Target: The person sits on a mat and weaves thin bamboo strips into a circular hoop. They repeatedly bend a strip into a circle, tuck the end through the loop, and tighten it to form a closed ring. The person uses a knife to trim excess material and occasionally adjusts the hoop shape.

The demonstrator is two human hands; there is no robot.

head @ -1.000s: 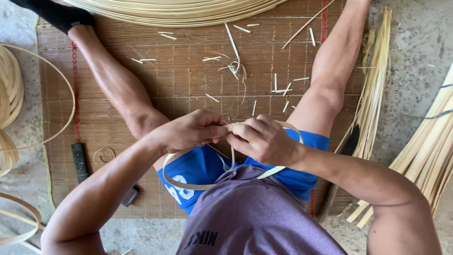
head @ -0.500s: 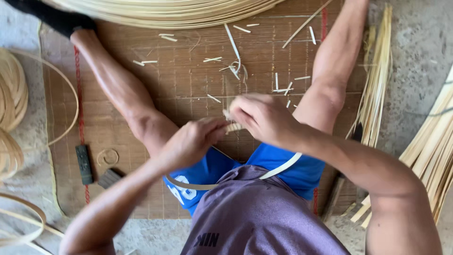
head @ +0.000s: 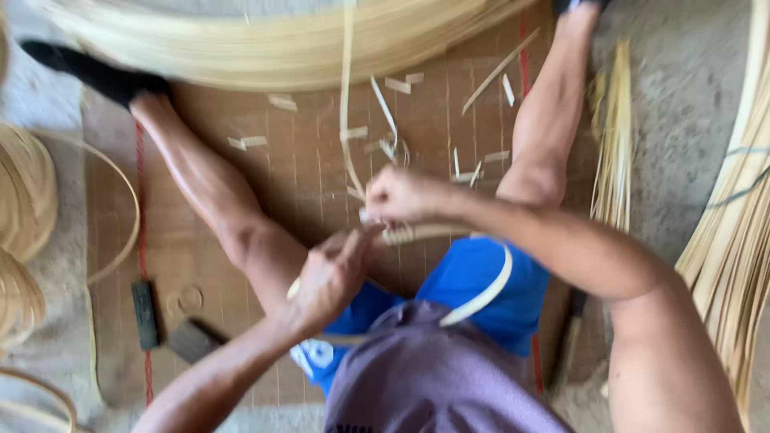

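I sit on a brown woven mat (head: pixel 305 168) with my legs spread, in blue shorts. A pale bamboo strip bent into a hoop (head: pixel 489 289) lies across my lap. My left hand (head: pixel 333 277) grips the hoop's near-left part. My right hand (head: pixel 397 196) pinches the hoop's joined ends and holds a long thin strip (head: pixel 346 104) that runs up toward the top of the view. The picture is blurred by motion.
A big pile of bent bamboo strips (head: pixel 265 40) lies beyond my feet. Finished hoops (head: pixel 24 208) are stacked at left, straight strip bundles (head: pixel 734 240) at right. Short offcuts (head: pixel 393 84) litter the mat. Two dark blocks (head: pixel 146 314) lie by my left knee.
My left hand slid down and left along the hoop, then came back up toward the right hand. A long thin strip now stands up from my right hand. The view tilted.
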